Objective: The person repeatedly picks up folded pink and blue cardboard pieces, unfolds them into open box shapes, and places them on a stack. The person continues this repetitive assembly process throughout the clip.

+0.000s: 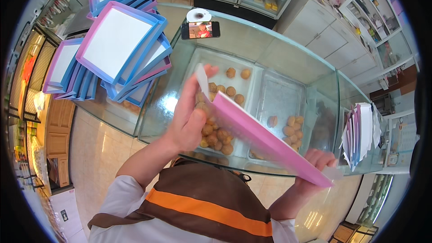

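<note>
Tilted above the glass counter, a pink piece of box cardboard (pixel 265 139) with a white inner side slopes down from left to right, its face somewhat blurred. A white flap stands up at its left end and a pale flap sticks out at its right end. My left hand (pixel 188 121) grips the left end, its fingers up behind the flap and the thumb toward me. At the lower right end, my right hand (pixel 315 166) has its fingers curled over the cardboard. Beneath it, behind glass, lie several round brown pastries (pixel 218 139).
Blue and pink cardboard trays (pixel 119 40) are stacked high at the left of the glass counter (pixel 288 56). A phone (pixel 200 30) on a white stand rests at the far edge. Flat pink and white sheets (pixel 357 135) stand at the right. Inside, a metal tray (pixel 281 92) holds more pastries.
</note>
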A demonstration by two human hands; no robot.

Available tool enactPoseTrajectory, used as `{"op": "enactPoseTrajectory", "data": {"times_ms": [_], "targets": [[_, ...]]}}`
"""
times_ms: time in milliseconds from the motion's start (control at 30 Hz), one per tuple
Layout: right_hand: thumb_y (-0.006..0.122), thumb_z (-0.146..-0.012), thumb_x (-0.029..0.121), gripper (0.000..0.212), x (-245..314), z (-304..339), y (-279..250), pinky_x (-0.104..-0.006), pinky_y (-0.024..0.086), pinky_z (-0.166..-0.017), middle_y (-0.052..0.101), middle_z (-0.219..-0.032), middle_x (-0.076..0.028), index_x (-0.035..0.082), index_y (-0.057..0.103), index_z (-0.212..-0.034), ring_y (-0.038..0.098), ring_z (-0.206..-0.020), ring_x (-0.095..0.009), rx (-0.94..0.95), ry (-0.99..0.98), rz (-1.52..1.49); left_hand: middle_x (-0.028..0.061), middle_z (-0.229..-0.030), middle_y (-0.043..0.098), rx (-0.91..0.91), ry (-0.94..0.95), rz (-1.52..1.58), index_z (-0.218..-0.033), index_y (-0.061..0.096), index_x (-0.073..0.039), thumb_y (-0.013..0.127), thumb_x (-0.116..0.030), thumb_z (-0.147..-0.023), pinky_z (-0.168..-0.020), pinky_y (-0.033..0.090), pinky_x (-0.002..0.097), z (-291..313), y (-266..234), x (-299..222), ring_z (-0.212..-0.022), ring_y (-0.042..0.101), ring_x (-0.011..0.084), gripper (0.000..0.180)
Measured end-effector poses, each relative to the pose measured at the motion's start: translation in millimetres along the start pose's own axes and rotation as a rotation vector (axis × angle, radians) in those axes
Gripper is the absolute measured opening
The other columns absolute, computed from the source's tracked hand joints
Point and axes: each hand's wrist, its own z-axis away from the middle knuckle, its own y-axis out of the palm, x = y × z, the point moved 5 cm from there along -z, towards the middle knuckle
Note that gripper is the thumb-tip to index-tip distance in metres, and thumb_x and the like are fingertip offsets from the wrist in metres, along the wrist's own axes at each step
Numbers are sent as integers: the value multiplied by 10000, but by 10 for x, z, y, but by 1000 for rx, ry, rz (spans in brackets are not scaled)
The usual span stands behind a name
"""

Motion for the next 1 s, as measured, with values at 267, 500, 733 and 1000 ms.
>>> {"op": "enactPoseTrajectory", "data": {"times_ms": [267,500,733,1000], "targets": [[399,-1058,554,606,-360,300,82,-356,505,-876,637,-1083,-159,-15,559,-1189,612,-1005,-231,-465,-2,631,56,-853,592,407,-190,73,-1248,611,48,282,-687,-1011,-676,443,297,211,127,-412,-745,550,125,839],[388,-987,701,842,-429,457,277,-373,494,-868,664,-1114,-184,-81,594,-1222,633,-1028,-267,-316,413,196,185,-1121,628,-171,46,-291,-1392,474,102,231,-611,-1049,-956,459,375,325,96,-573,-1028,607,242,828],[416,-1018,615,688,-171,375,430,-308,462,-797,629,-981,-110,-29,597,-1177,590,-891,-180,-465,352,142,205,-1213,597,180,-59,-109,-1469,344,62,332,-420,-1095,-891,490,336,331,7,-617,-1014,622,224,610],[514,-1051,439,362,-191,341,537,-267,436,-691,590,-976,-60,82,469,-1015,531,-818,-115,-629,218,225,119,-1012,602,-262,164,5,-1087,444,-60,468,-247,-1082,-750,443,236,364,109,-515,-815,548,111,189]]}}
